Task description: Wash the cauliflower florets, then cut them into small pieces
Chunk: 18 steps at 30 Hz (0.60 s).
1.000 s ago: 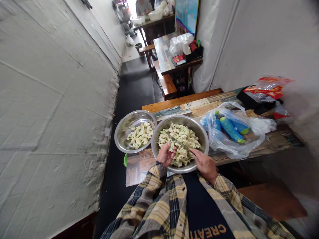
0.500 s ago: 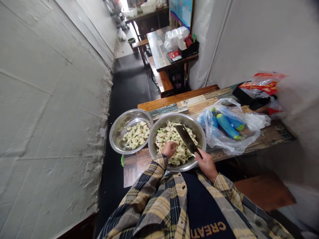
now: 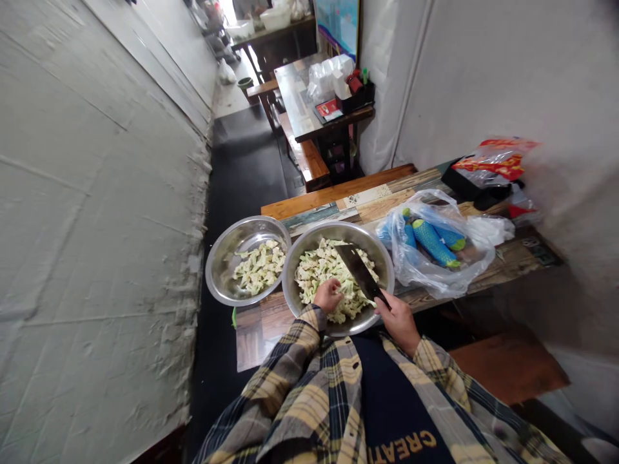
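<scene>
A wide steel bowl [image 3: 387, 274] stands in front of me, heaped with cut cauliflower pieces [image 3: 314, 270]. My right hand [image 3: 399, 324] is closed around the handle of a cleaver [image 3: 358, 269]. Its dark broad blade slants up and left over the bowl, above the cauliflower. On the bowl's near side, my left hand [image 3: 329, 296] has its fingers curled together, with a pale green cauliflower floret [image 3: 346, 287] at the fingertips. Part of that grip is hidden. A second steel bowl [image 3: 217, 283], holding fewer cauliflower pieces, sits close against the first on its left.
To the right lies a clear plastic bag [image 3: 464, 274] of vegetables in blue foam netting [image 3: 430, 241]. Behind it are a black holder [image 3: 461, 180] and a red-printed packet [image 3: 503, 161]. Walls flank both sides. Farther off is another table [image 3: 293, 90] with a bench [image 3: 307, 151].
The whole view has shifted slightly, so the scene sits a little farther left. My left hand has turned slightly at the cauliflower; the cleaver keeps nearly the same pose over the bowl.
</scene>
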### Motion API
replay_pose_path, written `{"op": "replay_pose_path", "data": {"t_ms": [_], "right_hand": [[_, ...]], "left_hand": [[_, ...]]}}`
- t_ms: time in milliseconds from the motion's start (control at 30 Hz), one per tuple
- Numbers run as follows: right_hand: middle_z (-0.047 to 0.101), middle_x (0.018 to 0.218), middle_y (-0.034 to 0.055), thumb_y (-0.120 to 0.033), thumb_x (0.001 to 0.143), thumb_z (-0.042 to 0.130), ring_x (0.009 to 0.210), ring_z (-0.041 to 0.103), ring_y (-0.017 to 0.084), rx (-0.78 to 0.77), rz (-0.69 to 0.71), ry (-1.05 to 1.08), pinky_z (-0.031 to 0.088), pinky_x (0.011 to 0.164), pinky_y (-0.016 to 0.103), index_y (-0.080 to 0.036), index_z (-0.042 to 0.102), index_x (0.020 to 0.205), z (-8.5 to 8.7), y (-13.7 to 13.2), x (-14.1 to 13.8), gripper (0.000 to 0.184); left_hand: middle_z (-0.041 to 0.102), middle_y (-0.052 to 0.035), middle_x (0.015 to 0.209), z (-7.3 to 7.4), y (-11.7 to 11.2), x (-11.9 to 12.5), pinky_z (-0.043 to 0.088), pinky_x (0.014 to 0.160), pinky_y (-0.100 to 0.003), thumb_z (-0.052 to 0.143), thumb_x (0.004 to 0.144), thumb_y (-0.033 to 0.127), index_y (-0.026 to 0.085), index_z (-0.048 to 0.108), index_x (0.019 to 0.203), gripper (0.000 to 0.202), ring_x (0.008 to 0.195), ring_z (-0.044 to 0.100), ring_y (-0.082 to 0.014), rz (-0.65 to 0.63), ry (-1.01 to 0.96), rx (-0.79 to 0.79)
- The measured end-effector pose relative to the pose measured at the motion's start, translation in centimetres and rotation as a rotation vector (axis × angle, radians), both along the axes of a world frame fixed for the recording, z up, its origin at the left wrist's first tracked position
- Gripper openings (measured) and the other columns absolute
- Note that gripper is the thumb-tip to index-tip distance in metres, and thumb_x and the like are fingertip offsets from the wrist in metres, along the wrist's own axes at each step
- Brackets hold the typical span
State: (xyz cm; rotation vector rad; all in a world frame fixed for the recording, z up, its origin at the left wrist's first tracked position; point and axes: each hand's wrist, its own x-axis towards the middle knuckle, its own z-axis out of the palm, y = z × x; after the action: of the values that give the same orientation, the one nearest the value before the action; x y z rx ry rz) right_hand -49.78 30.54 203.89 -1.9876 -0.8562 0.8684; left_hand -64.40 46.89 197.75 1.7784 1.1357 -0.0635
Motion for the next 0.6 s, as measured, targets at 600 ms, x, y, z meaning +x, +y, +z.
{"op": "replay_pose_path", "data": {"t_ms": [600], "right_hand": [[0.064,0.058,0.0016,-0.048,0.086,0.049,0.049,0.055,0.015,-0.064,0.072,0.322,0.044,0.051,0.026,-0.012,0.067,0.101,0.6,1.0,-0.1,0.043]], "left_hand": [[0.056,-0.0064,0.129,4.9,0.1,-3.4,0.055,0.070,-0.030,0.080,0.059,0.020,0.021,0.059,0.097,0.043,0.093,0.062,-0.0189,0.656,-0.697,-0.641]]}}
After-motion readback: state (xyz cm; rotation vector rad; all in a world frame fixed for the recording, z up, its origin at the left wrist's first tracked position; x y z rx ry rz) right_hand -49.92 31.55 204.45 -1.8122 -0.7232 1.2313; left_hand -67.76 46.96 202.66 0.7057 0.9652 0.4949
